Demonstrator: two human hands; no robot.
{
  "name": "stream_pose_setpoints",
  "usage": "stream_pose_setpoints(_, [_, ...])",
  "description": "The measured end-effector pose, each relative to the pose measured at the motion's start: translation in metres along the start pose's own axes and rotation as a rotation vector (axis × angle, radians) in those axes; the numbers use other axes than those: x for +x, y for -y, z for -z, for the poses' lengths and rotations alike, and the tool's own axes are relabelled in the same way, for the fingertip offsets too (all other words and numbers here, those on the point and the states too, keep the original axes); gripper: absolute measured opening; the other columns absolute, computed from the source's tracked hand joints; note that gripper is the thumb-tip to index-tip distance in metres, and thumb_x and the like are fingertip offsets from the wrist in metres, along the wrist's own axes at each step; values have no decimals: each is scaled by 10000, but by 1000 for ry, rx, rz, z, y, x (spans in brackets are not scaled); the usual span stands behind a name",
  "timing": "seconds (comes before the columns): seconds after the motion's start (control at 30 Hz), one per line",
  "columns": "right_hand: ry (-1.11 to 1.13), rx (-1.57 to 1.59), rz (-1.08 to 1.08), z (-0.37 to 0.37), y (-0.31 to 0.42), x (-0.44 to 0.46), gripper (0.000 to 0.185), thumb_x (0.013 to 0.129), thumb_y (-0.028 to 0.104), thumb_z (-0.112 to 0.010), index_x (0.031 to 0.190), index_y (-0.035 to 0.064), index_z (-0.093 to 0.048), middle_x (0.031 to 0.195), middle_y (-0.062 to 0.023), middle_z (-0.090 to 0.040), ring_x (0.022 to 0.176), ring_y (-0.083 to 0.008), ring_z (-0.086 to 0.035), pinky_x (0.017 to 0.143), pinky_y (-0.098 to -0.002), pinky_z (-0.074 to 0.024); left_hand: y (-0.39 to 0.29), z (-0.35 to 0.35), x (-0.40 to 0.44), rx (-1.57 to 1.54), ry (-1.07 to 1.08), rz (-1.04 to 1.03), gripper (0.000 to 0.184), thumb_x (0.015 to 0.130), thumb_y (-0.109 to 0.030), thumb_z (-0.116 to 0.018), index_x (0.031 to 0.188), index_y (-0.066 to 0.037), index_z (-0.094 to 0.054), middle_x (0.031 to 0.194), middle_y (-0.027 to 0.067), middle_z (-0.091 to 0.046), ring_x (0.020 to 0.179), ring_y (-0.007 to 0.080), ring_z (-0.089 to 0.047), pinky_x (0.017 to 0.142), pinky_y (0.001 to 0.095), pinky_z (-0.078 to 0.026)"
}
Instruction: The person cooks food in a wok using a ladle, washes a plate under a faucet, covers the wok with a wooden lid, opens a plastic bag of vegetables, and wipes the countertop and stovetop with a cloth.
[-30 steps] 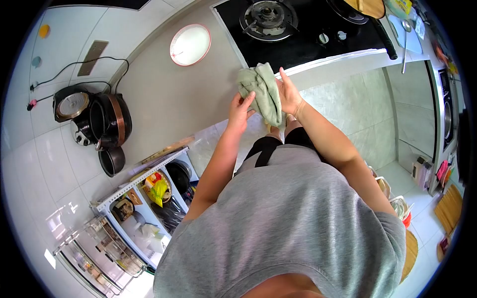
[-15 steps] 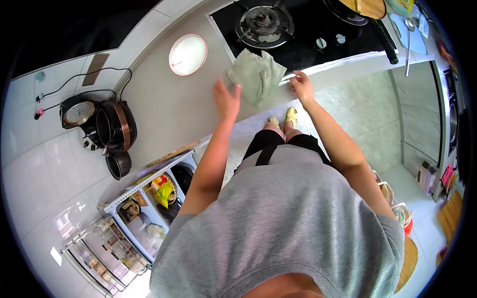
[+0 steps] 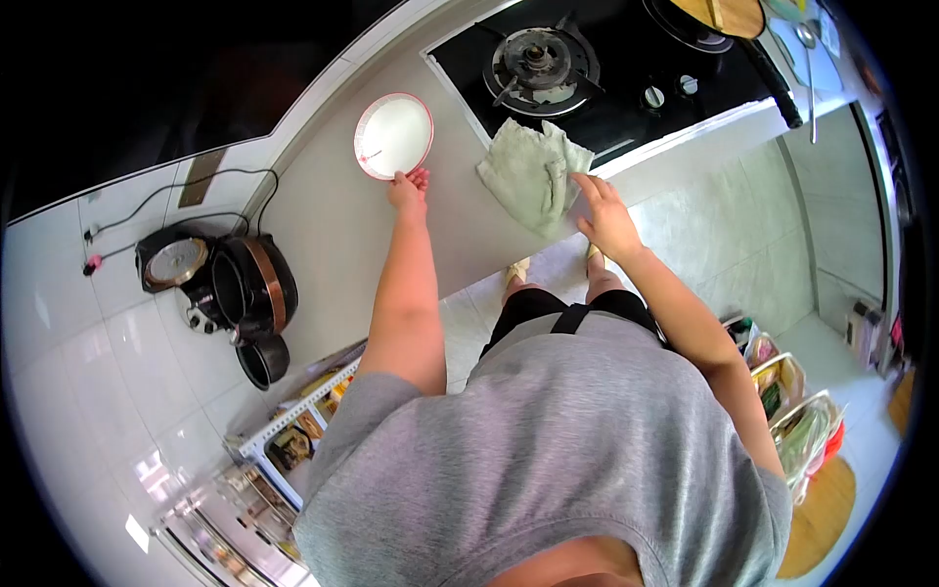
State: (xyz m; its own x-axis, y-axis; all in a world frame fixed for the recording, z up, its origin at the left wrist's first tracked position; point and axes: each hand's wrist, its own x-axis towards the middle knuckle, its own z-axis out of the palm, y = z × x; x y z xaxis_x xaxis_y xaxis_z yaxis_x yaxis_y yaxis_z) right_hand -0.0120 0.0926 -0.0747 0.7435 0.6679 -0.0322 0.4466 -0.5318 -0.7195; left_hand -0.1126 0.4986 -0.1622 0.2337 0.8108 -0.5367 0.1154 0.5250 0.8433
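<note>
My left hand [image 3: 409, 190] is at the near rim of a white bowl with a red edge [image 3: 395, 135], its fingers closed on that rim. The bowl stands on the grey counter [image 3: 328, 196], left of the stove. A pale green cloth [image 3: 531, 174] lies crumpled on the counter edge, its upper part against the stove's front corner. Just right of the cloth is my right hand [image 3: 608, 220], fingers apart and holding nothing, the fingertips close to the cloth's edge.
The black gas stove [image 3: 606, 88] has a round burner [image 3: 541, 67] and a pan with a wooden lid [image 3: 724, 15]. A spoon [image 3: 810, 78] lies at the right. Black cookers [image 3: 249, 284] stand at the left wall. Bags [image 3: 802, 430] are on the floor at right.
The cloth has left my hands and lies on the counter. My left hand has moved forward and left to the bowl; my right hand has come back beside the cloth.
</note>
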Motion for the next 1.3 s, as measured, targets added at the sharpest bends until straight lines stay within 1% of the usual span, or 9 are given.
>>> stream_pose_setpoints(0.2, [106, -291, -108, -66, 39, 21, 785, 817, 265, -670, 1520, 263, -321, 1621, -177, -103, 1478, -448, -103, 1201, -512, -186, -13, 29, 15, -27, -68, 26, 226, 967, -61, -366, 1077, 93, -489, 873, 189, -652, 666, 234, -656, 551, 289, -524])
stream_pose_setpoints(0.5, [5, -351, -217, -157, 93, 41, 774, 831, 218, -614, 1539, 242, -303, 1651, -54, -55, 1491, -450, -34, 1209, -542, -128, -50, 170, 71, 231, 96, 62, 211, 941, -57, -417, 1065, 83, -515, 838, 181, -645, 657, 241, -645, 534, 312, -510])
stream_pose_setpoints(0.67, [-333, 73, -123, -154, 90, 54, 687, 822, 164, -638, 1467, 175, -401, 1553, -108, -331, 1367, -427, -367, 1138, -508, -307, -58, 210, 96, 607, -137, -143, 270, 932, -68, -480, 1155, 80, -520, 959, 189, -623, 726, 253, -634, 624, 359, -525])
stream_pose_setpoints(0.73, [-513, 102, -159, -140, 60, 47, 672, 821, 161, -640, 1452, 163, -410, 1520, -125, -366, 1327, -416, -409, 1117, -496, -328, -70, 167, 9, 1083, -282, -1194, 325, 937, -88, -532, 1230, 52, -518, 1209, 212, -558, 938, 282, -628, 740, 391, -528])
stream_pose_setpoints(0.8, [-766, 88, -298, -116, 43, 30, 639, 810, 133, -653, 1412, 133, -439, 1433, -154, -442, 1268, -400, -461, 1081, -473, -357, -66, 125, -53, 923, 370, -878, 407, 949, -118, -568, 1321, 24, -486, 1388, 205, -455, 1193, 332, -527, 934, 437, -476])
stream_pose_setpoints(0.87, [-902, -80, -561, -99, 23, 17, 628, 815, 128, -661, 1402, 114, -439, 1345, -179, -503, 1227, -399, -481, 1065, -456, -364, -34, 91, -75, 1271, 605, -1285, 522, 956, -143, -569, 1427, 11, -404, 1474, 210, -393, 1334, 370, -415, 1084, 482, -361])
stream_pose_setpoints(0.93, [-980, -274, -831, -89, -17, 16, 635, 863, 224, -637, 1432, 95, -386, 1334, -210, -504, 1230, -418, -473, 1056, -468, -369, -1, 34, -115, 1131, 815, -1127, 628, 952, -186, -583, 1496, -12, -319, 1533, 232, -310, 1396, 420, -320, 1157, 511, -246])
stream_pose_setpoints(1.07, [-968, 119, -1281, -65, -71, 40, 620, 957, 404, -528, 1436, 51, -353, 1329, -247, -527, 1232, -424, -500, 1021, -493, -402, 58, -48, -159, 1389, 722, -1247, 656, 981, -285, -527, 1519, -23, -259, 1586, 236, -194, 1431, 484, -213, 1141, 603, -205])
stream_pose_setpoints(1.3, [-946, 244, -1525, -44, -56, 65, 575, 993, 477, -409, 1348, 25, -400, 1061, -207, -690, 969, -399, -667, 822, -496, -513, 80, -106, -108, 1563, 315, -1230, 566, 989, -300, -468, 1527, -189, -330, 1600, 166, -222, 1430, 499, -224, 1129, 643, -202])
